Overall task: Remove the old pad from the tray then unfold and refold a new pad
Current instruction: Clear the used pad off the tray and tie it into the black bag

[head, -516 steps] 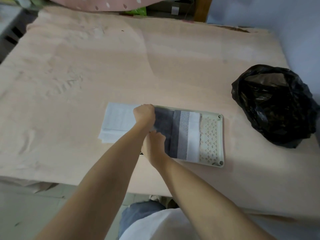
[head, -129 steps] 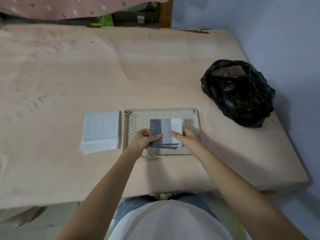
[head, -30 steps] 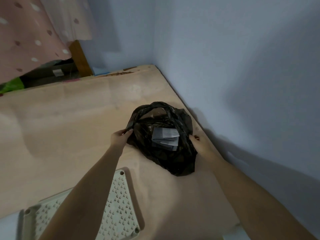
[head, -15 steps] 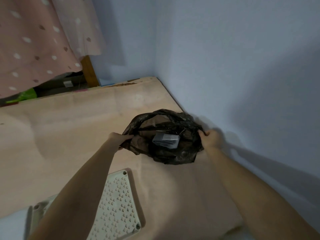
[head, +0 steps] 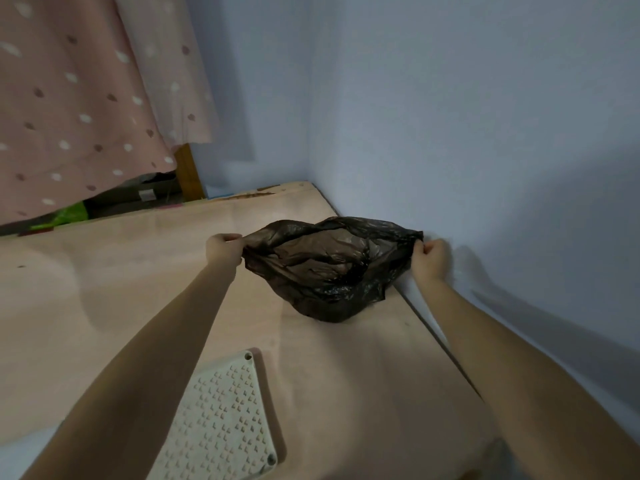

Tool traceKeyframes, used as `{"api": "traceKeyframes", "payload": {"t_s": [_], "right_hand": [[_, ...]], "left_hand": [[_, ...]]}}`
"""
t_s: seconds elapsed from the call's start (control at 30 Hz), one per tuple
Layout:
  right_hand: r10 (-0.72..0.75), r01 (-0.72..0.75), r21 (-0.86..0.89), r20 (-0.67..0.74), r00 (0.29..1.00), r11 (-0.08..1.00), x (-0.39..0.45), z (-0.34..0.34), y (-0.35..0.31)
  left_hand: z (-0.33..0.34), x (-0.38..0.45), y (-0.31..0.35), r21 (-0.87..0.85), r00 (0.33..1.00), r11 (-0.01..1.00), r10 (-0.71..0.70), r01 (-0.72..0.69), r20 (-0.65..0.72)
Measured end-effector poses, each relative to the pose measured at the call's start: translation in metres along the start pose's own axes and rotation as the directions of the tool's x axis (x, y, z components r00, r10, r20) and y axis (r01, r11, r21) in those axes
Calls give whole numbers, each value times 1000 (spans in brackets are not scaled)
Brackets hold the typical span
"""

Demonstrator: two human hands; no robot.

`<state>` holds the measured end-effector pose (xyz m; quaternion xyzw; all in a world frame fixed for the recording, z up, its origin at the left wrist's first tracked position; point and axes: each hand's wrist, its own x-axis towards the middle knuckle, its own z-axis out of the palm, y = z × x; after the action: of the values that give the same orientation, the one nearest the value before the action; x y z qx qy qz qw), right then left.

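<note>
A black plastic bag [head: 329, 268] sits on the pale table near the right wall. My left hand [head: 223, 247] grips the bag's left rim and my right hand [head: 427, 259] grips its right rim, stretching the mouth wide and nearly flat. The old pad is hidden inside the bag. The cream perforated tray [head: 221, 424] lies bare at the bottom of the view, partly under my left forearm. A white strip at the lower left edge may be the new pad [head: 20, 452]; I cannot tell for sure.
The blue wall [head: 485, 133] runs along the table's right edge [head: 436, 337], close to my right hand. A pink dotted curtain [head: 79, 109] hangs beyond the far edge, with a wooden post [head: 188, 174] beside it.
Both hands have pulled the bag's rim further apart and upward, flattening the mouth. The folded grey pad seen inside the bag earlier is now out of sight.
</note>
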<state>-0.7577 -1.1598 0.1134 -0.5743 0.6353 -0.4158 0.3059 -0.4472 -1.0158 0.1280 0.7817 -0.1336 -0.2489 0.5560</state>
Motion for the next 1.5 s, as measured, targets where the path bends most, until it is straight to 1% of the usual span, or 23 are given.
{"api": "traceKeyframes", "payload": {"t_s": [0.1, 0.17, 0.23, 0.3, 0.37, 0.43, 0.5, 0.53, 0.63, 0.7, 0.73, 0.8, 0.93, 1.0, 1.07, 1.13, 1.17, 1.23, 1.3, 1.33, 1.4, 1.43, 1.5], "right_hand": [[95, -95, 115, 7, 995, 989, 7, -3, -2], [202, -219, 89, 174, 964, 972, 10, -8, -5], [347, -355, -64, 429, 834, 933, -1, -11, -8], [420, -444, -111, 586, 693, 889, -20, -4, 2], [465, -561, -69, 649, 602, 825, -39, 11, 23], [471, -683, 63, 678, 564, 728, -52, 24, 44], [455, -765, 238, 686, 569, 598, -60, 31, 55], [450, -769, 274, 679, 580, 577, -60, 32, 58], [484, -699, 188, 598, 639, 690, -53, 27, 58], [506, -658, 150, 522, 687, 738, -44, 19, 57], [500, -655, 182, 509, 701, 733, -39, 15, 55], [459, -659, 306, 520, 720, 687, -33, 6, 49], [418, -678, 458, 547, 725, 575, -28, -8, 41], [455, -713, 453, 557, 695, 535, -26, -16, 43], [494, -730, 427, 544, 679, 533, -24, -26, 44], [524, -737, 426, 521, 674, 524, -21, -34, 44], [532, -750, 425, 530, 660, 507, -20, -37, 43], [549, -810, 402, 596, 586, 427, -20, -41, 43], [565, -862, 358, 652, 506, 358, -23, -42, 43], [560, -869, 334, 666, 492, 366, -25, -40, 44], [504, -841, 257, 704, 501, 477, -31, -38, 44], [469, -818, 216, 729, 498, 534, -34, -37, 41], [457, -798, 152, 750, 477, 583, -37, -36, 39]], "left_hand": [[3, -5, 7, 51, 999, 998, 43, -42, -19], [4, -6, 9, 36, 999, 998, 45, -45, -6], [6, -8, 9, 16, 1000, 1000, 7, -7, 13], [8, -12, 8, 5, 999, 999, -45, 45, 27], [8, -15, 7, 17, 995, 995, -97, 97, 29], [5, -16, 4, 37, 986, 986, -164, 163, 23], [-3, -18, 0, 93, 965, 965, -252, 244, 73], [-7, -19, -3, 159, 947, 948, -296, 274, 128], [-19, -26, -13, 454, 866, 859, -400, 238, 302], [-20, -28, -20, 543, 836, 824, -406, 160, 370], [-19, -27, -22, 541, 834, 831, -384, 125, 397], [-15, -26, -26, 478, 850, 876, -300, 65, 434], [-5, -27, -30, 337, 911, 941, -140, 1, 387], [-1, -28, -31, 175, 929, 981, -136, 79, 343], [1, -31, -28, -71, 924, 973, -183, 219, 336], [1, -34, -27, -323, 883, 861, -256, 394, 394], [1, -36, -27, -414, 844, 764, -309, 494, 438], [3, -37, -29, -508, 745, 552, -407, 661, 529], [9, -39, -33, -528, 676, 421, -469, 737, 569], [14, -40, -35, -506, 647, 404, -500, 762, 575], [26, -45, -38, -385, 596, 457, -566, 802, 570], [32, -48, -40, -300, 583, 512, -589, 805, 559], [40, -52, -45, -149, 569, 593, -624, 791, 535]]}}
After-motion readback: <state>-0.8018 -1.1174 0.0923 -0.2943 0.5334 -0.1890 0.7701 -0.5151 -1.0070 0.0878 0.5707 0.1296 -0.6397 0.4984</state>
